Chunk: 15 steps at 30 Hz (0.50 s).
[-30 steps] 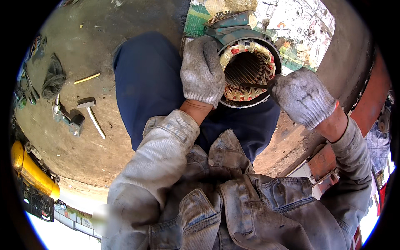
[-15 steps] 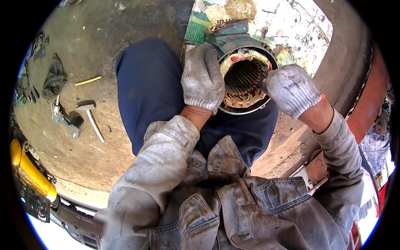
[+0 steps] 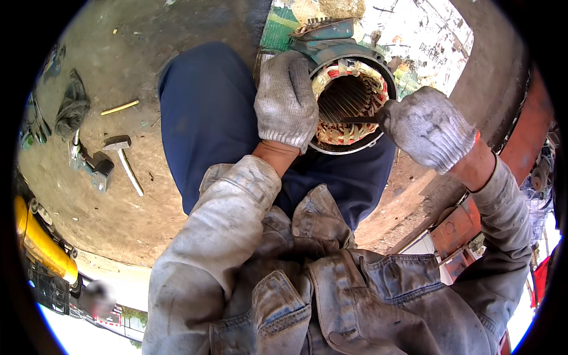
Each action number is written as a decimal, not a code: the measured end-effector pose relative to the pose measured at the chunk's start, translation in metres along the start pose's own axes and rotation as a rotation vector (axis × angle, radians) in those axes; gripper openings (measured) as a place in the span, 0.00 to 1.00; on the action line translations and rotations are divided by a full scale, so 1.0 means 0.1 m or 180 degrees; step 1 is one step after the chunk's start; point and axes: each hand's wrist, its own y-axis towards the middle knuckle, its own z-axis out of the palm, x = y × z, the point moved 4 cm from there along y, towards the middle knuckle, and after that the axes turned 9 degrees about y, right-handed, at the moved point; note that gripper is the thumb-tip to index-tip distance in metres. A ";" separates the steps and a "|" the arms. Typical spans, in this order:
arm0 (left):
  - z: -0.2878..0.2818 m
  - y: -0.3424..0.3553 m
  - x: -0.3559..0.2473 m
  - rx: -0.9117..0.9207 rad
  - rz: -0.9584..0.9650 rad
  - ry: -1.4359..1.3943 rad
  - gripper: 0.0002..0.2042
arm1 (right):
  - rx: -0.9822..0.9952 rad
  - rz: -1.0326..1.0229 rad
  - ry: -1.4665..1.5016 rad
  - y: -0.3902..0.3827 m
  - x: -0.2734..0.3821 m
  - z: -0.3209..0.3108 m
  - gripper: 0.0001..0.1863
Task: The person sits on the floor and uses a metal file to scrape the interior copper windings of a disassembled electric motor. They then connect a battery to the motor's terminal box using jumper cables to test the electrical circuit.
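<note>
An electric motor housing (image 3: 331, 53), green outside with a dark round rim, stands between my knees with its open end facing up. Inside it sits a ring of copper-wire windings (image 3: 355, 135) bound with pale tape and red strips, around a slotted bore (image 3: 341, 99). My left hand (image 3: 286, 100), in a grey knit glove, is closed on the housing's left side, its fingertips mostly hidden. In my gloved right hand (image 3: 427, 127), closed at the right rim, is a dark flat bar-like tool (image 3: 358, 119). Its thin end reaches left across the windings into the bore.
On the floor at left lie a hammer (image 3: 126, 163), a yellow stick (image 3: 120, 107), a cordless power tool (image 3: 99, 174) and a dark cloth (image 3: 72, 106). Stained cardboard (image 3: 414, 35) lies beyond the motor. A yellow cylinder (image 3: 47, 239) is at lower left, a rusty red beam (image 3: 526, 136) at right.
My right hand has drawn back to the right and slightly down, so more of the dark tool shows. My left hand keeps its hold on the housing. The view has shifted slightly.
</note>
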 end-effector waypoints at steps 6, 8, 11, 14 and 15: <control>0.03 0.00 0.01 -0.0156 -0.0153 -0.0143 0.09 | 0.1068 0.0854 0.0127 -0.01 -0.02 0.06 0.12; 0.01 0.00 -0.06 -0.0081 -0.0096 -0.0157 0.09 | 0.1225 0.0832 0.0066 0.04 0.00 0.11 0.16; -0.04 0.04 -0.05 0.0007 0.0050 0.0057 0.11 | -0.0958 -0.0513 -0.0097 -0.08 0.10 -0.03 0.17; 0.00 0.00 -0.02 -0.0023 0.0191 0.0277 0.13 | 0.0775 0.0470 0.0166 0.08 0.02 0.10 0.15; 0.04 0.01 0.01 -0.0045 0.0052 0.0104 0.13 | 0.0967 0.0641 0.0204 0.13 0.01 0.10 0.14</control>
